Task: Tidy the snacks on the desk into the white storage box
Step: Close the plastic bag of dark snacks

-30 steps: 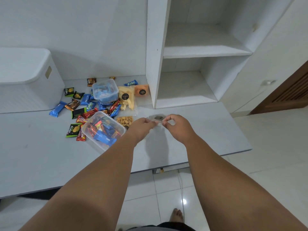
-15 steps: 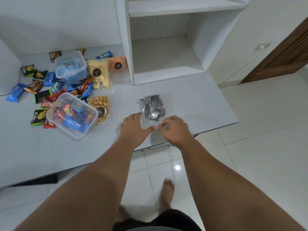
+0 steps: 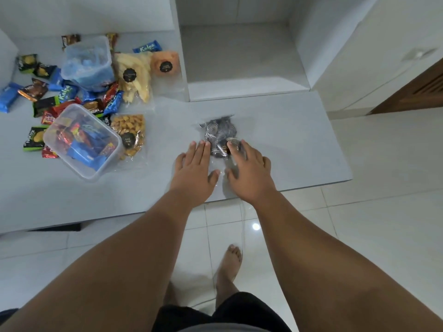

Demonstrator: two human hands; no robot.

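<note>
**Both palms flat on the cookie bag**

Far left of the cookie bag [image 3: 219,133], at the edge of my view, I can just make out a wall of the white storage box [image 3: 6,58]. Between it and the bag lies the pile: loose wrapped snacks [image 3: 36,89], a lidded tub [image 3: 87,63] farther back, and a clear tub [image 3: 81,140] tilted on top of the wrappers (it is full of bars). Closer to the bag sit a pack of nuts [image 3: 128,130], a pack of pale chips [image 3: 134,75] and an orange pack [image 3: 165,64].

The bag itself lies on the desk [image 3: 287,144] near its front edge, well apart from the pile. I see the left hand [image 3: 194,173] palm down on the bag's left side, fingers straight and together, tips touching the dark spiral cookies. The right hand [image 3: 249,173] is just as flat on the right side, its fingers over the cookies. Neither hand curls round anything; the thumbs point at each other across the bag's clear near end. Both forearms reach straight out.
</note>
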